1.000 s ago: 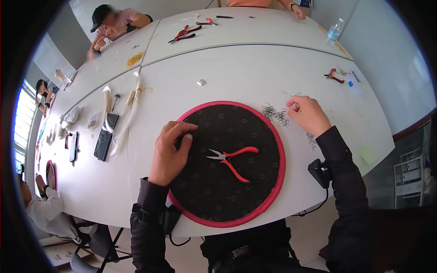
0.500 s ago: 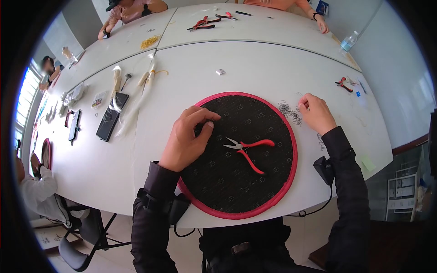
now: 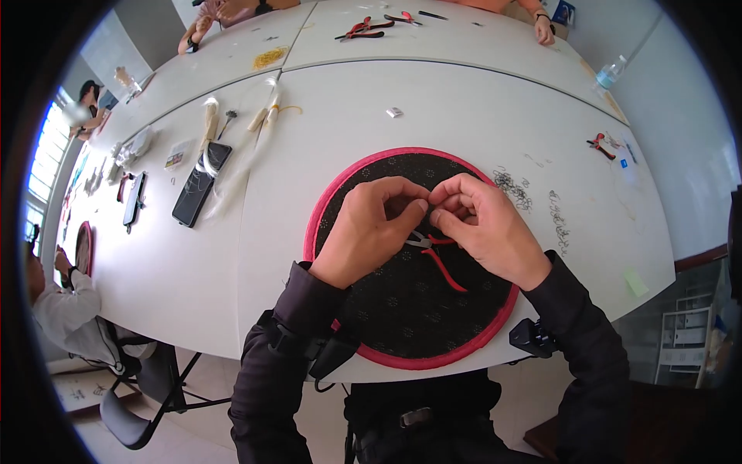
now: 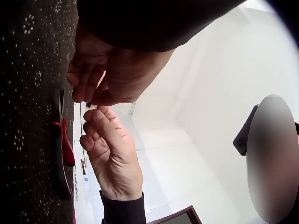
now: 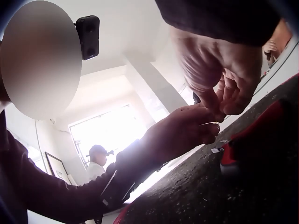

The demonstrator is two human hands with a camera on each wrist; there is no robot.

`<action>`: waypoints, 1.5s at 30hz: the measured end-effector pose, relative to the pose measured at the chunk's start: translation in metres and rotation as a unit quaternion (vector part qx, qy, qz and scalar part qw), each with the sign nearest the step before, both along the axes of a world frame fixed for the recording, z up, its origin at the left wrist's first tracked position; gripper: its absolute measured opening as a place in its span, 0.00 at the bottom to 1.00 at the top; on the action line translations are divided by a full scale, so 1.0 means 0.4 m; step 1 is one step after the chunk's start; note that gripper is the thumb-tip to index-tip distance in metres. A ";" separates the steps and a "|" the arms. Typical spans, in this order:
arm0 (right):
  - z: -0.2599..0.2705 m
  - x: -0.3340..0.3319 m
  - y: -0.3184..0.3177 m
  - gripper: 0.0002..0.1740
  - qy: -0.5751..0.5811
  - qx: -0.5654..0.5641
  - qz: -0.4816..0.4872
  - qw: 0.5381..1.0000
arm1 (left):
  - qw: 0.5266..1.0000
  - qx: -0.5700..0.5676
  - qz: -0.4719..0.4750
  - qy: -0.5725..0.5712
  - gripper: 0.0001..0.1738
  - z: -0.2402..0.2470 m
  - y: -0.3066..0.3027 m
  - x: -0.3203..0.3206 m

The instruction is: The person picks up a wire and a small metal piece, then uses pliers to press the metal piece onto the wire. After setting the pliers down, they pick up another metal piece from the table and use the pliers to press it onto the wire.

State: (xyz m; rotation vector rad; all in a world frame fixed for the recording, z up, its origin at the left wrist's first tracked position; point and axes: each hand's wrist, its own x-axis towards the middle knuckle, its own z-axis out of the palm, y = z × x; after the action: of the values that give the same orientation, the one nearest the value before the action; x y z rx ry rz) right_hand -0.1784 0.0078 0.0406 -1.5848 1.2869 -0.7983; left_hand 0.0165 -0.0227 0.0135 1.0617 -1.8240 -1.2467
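Note:
In the head view my left hand (image 3: 371, 228) and right hand (image 3: 491, 232) meet fingertip to fingertip over a round black mat (image 3: 402, 325) with a red rim. Each pinches with thumb and index finger at a tiny dark wire piece (image 3: 430, 204), mostly hidden by the fingertips; its exact shape I cannot tell. Beneath the hands lie red-handled pliers (image 3: 442, 267), one handle partly covered by the right hand. Small dark wire hooks (image 3: 510, 189) are heaped just right of the mat. The left wrist view shows the pliers (image 4: 63, 135) beside both pinching hands.
More wire hooks (image 3: 558, 224) trail farther right. Left stand a phone (image 3: 202, 185) and bundles of pale strands (image 3: 246, 166). Other pliers (image 3: 599, 147) lie at the right, with a water bottle (image 3: 610, 71) behind. A small white block (image 3: 395, 112) sits beyond the mat. Other people sit around the table.
My right hand has left the heap of wire hooks and come left to meet my left hand over the mat. The head view has shifted, while the pliers stay on the mat.

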 end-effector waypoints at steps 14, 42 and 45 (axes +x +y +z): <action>-0.017 -0.005 0.051 0.17 0.204 -0.144 0.040 0.968 | 0.994 0.094 0.025 0.040 0.10 -0.031 -0.002 0.020; 0.036 -0.108 -0.010 0.14 0.330 -0.215 0.038 0.918 | 0.975 0.149 0.076 0.149 0.09 -0.061 -0.009 0.012; 0.179 -0.155 -0.053 0.13 0.293 -0.124 -0.049 0.947 | 0.974 0.154 0.077 0.145 0.09 -0.063 -0.005 0.012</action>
State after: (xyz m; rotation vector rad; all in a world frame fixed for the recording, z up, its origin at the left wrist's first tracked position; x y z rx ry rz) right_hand -0.2403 -0.0136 0.1123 -2.0714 1.7472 -0.5775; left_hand 0.0211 -0.0249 -0.0116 1.0943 -1.3332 -1.5313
